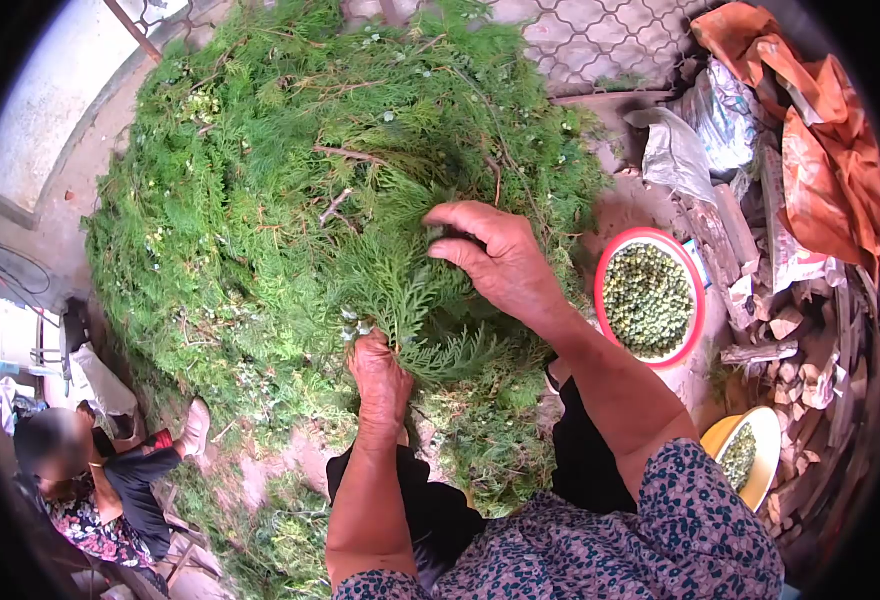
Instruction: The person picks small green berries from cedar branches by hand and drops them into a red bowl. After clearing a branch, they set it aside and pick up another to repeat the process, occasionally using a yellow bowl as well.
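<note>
My left hand (378, 375) is closed around the lower end of a green cypress sprig (397, 295) with flat, feathery leaves. A few pale bluish cones (352, 325) show just above its fingers. To the upper right of the sprig, my right hand (500, 262) is held with thumb and forefinger apart, and I see nothing between them. Its other fingers are mostly hidden. Both hands are over a large heap of cut cypress branches (230, 190), with brown twigs and more pale cones scattered through it.
Right of the heap stands a red-rimmed basin (600, 290) of small green cones. A yellow basin (766, 445) with similar cones sits nearer me. Stacked firewood (790, 350), sacks (725, 120) and an orange sheet (830, 150) line the right side. Another person (110, 480) sits at lower left.
</note>
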### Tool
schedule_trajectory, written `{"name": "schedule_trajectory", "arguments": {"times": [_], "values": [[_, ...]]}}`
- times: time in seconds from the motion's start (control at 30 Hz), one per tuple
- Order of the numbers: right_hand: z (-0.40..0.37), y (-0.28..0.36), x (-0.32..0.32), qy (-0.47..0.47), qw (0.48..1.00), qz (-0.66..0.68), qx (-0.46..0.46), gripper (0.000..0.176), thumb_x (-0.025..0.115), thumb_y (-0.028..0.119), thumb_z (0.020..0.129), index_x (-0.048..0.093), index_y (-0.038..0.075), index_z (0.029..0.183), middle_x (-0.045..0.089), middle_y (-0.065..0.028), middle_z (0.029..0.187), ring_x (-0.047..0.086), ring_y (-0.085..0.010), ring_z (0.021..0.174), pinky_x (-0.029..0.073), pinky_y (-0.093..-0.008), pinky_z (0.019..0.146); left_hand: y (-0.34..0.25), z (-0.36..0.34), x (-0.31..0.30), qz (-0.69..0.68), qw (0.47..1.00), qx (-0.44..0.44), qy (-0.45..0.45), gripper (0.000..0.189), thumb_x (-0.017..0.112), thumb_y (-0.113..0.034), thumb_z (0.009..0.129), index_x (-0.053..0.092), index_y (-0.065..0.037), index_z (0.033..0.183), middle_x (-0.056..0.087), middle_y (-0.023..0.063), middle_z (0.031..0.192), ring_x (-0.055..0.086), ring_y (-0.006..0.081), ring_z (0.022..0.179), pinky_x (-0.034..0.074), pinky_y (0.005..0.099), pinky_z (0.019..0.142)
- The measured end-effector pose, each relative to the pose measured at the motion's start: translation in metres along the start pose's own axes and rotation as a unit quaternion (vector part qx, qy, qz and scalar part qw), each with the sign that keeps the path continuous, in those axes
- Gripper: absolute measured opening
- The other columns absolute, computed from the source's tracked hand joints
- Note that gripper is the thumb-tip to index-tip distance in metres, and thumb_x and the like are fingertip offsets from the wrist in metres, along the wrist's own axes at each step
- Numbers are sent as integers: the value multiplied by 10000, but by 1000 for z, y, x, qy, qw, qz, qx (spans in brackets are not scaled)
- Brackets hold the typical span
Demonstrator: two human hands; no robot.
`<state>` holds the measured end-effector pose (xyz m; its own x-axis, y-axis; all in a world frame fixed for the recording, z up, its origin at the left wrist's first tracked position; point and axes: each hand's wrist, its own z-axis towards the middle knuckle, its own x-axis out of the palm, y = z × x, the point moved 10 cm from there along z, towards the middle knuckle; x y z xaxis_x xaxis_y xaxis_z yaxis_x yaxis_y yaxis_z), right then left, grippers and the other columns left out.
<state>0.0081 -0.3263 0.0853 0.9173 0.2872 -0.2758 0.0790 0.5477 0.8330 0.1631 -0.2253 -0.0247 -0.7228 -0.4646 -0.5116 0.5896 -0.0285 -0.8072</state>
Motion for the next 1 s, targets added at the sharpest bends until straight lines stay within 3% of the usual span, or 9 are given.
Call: {"name": "schedule_trajectory", "arguments": {"times": [0.13, 0.23, 0.37, 0.5, 0.6, 0.67, 0.77, 0.9, 1.0], "values": [[-7, -17, -4, -85, 993, 85, 19, 148, 608, 101, 805, 560, 14, 915, 545, -13, 723, 517, -91, 643, 428, -218, 566, 28, -9, 2, -189, 972, -141, -2, 146, 524, -145, 819, 557, -40, 915, 585, 50, 799, 553, 167, 678, 463, 291, 636], [-10, -39, -12, -113, 918, 311, 220, 85, 574, 118, 837, 565, 35, 852, 533, -17, 625, 474, -63, 516, 382, -217, 418, 30, -16, 17, -606, 772, -191, 8, 257, 492, -114, 861, 476, 2, 1089, 571, 77, 985, 562, 162, 812, 479, 303, 734], [-6, -50, -21, -143, 853, 450, 222, 108, 558, 161, 858, 551, 54, 874, 529, -12, 678, 417, -58, 449, 279, -188, 355, 42, -14, 4, -311, 932, -184, -12, 280, 402, -88, 891, 446, 19, 1146, 553, 122, 1107, 553, 206, 960, 429, 349, 905], [-11, -56, -10, -124, 796, 527, 269, 92, 573, 126, 839, 546, 59, 896, 541, -26, 728, 437, -66, 510, 291, -198, 381, 36, -14, 9, -466, 856, -223, -26, 306, 361, -142, 898, 455, 15, 1143, 547, 132, 1113, 541, 237, 993, 389, 395, 969], [-3, -42, -10, -41, 880, 422, 215, 115, 596, 94, 807, 561, 49, 907, 552, -22, 730, 475, -77, 600, 355, -213, 456, 33, -15, 16, -531, 806, -261, -30, 318, 378, -147, 881, 454, 5, 1150, 536, 132, 1124, 536, 247, 1000, 372, 423, 986], [4, -22, -15, -30, 982, 148, 117, 138, 612, 81, 785, 579, 35, 911, 553, -11, 727, 492, -69, 658, 398, -213, 552, 24, -14, 13, -511, 811, -269, -96, 230, 488, -227, 825, 588, -34, 901, 587, 31, 795, 543, 118, 657, 439, 231, 577], [5, -10, -15, -61, 993, 96, 15, 149, 620, 103, 786, 592, 25, 910, 538, 8, 704, 496, -60, 659, 411, -199, 612, 22, -16, 12, -439, 865, -242, -9, 215, 490, -201, 829, 591, -37, 923, 596, 35, 807, 544, 135, 648, 439, 239, 576], [-9, -44, -26, -157, 942, 226, 190, 162, 578, 208, 848, 581, 48, 819, 529, -3, 659, 441, -48, 518, 343, -203, 437, 32, -17, 21, -532, 827, -178, 32, 295, 508, -185, 844, 525, -63, 1112, 560, 70, 1078, 558, 252, 929, 451, 420, 822], [4, -51, -44, -170, 862, 437, 192, 231, 557, 294, 860, 556, 70, 806, 511, -1, 639, 404, -68, 448, 261, -195, 360, 33, -10, 13, -376, 918, -126, -9, 239, 534, -217, 841, 593, -97, 1038, 568, 58, 1110, 570, 280, 921, 446, 400, 770]]}}
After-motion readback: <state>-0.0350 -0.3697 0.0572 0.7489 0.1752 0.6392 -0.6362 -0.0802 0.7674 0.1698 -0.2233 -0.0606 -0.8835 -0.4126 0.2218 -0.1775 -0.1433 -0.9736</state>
